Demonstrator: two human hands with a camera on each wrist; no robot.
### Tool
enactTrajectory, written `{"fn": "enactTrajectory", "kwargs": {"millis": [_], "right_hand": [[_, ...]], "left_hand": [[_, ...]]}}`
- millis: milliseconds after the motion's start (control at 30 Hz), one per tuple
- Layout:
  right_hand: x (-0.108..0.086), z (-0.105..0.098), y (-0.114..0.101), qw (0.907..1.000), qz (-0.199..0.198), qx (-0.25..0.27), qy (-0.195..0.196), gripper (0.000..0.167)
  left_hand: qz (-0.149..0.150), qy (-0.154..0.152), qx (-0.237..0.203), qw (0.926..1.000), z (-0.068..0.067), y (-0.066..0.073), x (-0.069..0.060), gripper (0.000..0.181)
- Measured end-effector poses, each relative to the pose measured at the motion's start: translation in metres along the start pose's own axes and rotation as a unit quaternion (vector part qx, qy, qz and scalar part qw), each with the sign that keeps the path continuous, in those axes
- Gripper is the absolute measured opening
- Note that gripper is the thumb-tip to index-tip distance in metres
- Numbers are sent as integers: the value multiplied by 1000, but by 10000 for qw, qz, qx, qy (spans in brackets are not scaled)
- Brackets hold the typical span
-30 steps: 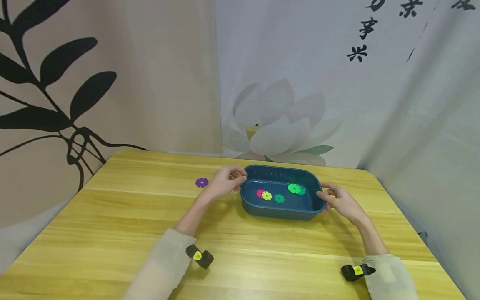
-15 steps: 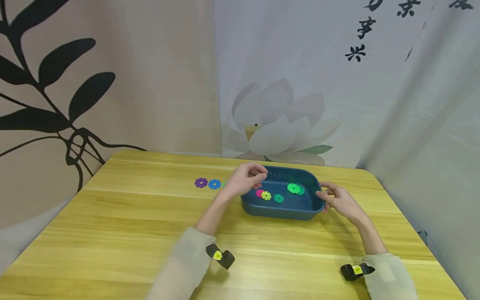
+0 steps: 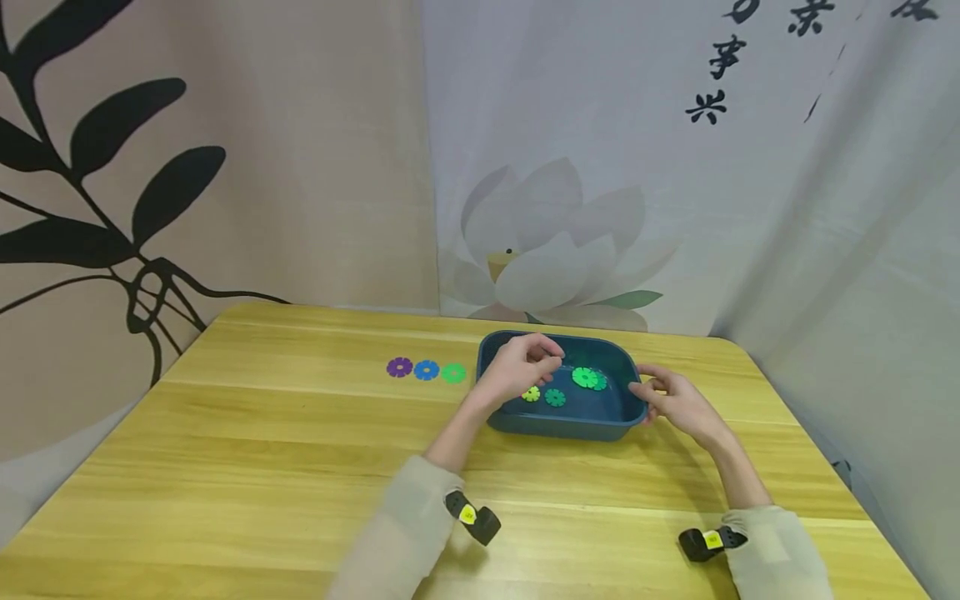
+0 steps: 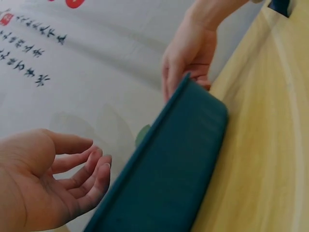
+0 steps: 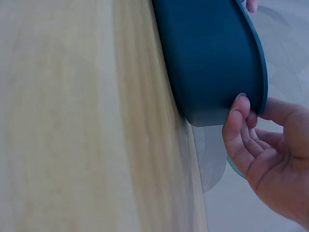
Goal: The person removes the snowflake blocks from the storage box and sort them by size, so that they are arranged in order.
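Note:
My left hand [image 3: 519, 367] hovers over the left part of a dark blue plastic basin [image 3: 564, 427]. In the left wrist view the fingers of that hand [image 4: 60, 181] are loosely bent, with nothing between them. At the basin's right end my right hand [image 3: 675, 402] pinches the rim, thumb on one side and fingers against the outer wall, as the right wrist view shows. Inside the basin lie a yellow notched disc [image 3: 531, 394], a dark green disc [image 3: 555, 397] and a bright green disc [image 3: 585, 377] overlapping another green disc [image 3: 601, 381].
Left of the basin, a purple disc [image 3: 400, 367], a blue disc [image 3: 427, 370] and a light green disc [image 3: 453, 372] lie in a row on the wooden table [image 3: 262, 450]. A printed curtain [image 3: 337, 167] hangs behind the table's far edge.
My left hand has moved right, from the basin's left rim to above its inside. The blue and light green discs on the table came into view; the pink disc became hidden. My right hand stayed put.

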State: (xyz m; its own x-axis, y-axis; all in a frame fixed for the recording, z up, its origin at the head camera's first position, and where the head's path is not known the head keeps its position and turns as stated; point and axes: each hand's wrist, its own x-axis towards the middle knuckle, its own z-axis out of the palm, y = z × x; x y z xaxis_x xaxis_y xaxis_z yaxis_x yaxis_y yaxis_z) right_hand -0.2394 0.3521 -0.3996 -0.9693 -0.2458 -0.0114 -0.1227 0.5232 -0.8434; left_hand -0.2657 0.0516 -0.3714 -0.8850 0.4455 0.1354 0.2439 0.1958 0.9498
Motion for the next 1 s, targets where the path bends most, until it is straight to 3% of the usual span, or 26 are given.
{"fn": "enactTrajectory", "kwargs": {"millis": [267, 567, 1000], "right_hand": [[1, 1, 0, 10000, -50, -47, -5, 61], [1, 1, 0, 10000, -1, 15, -35, 62], [0, 0, -2, 10000, 29, 25, -42, 61]], "left_hand": [[-74, 5, 10, 10000, 21, -12, 10, 18], [-216, 36, 581, 9981, 37, -21, 29, 16], [-568, -516, 1056, 9914, 52, -22, 50, 21]]}}
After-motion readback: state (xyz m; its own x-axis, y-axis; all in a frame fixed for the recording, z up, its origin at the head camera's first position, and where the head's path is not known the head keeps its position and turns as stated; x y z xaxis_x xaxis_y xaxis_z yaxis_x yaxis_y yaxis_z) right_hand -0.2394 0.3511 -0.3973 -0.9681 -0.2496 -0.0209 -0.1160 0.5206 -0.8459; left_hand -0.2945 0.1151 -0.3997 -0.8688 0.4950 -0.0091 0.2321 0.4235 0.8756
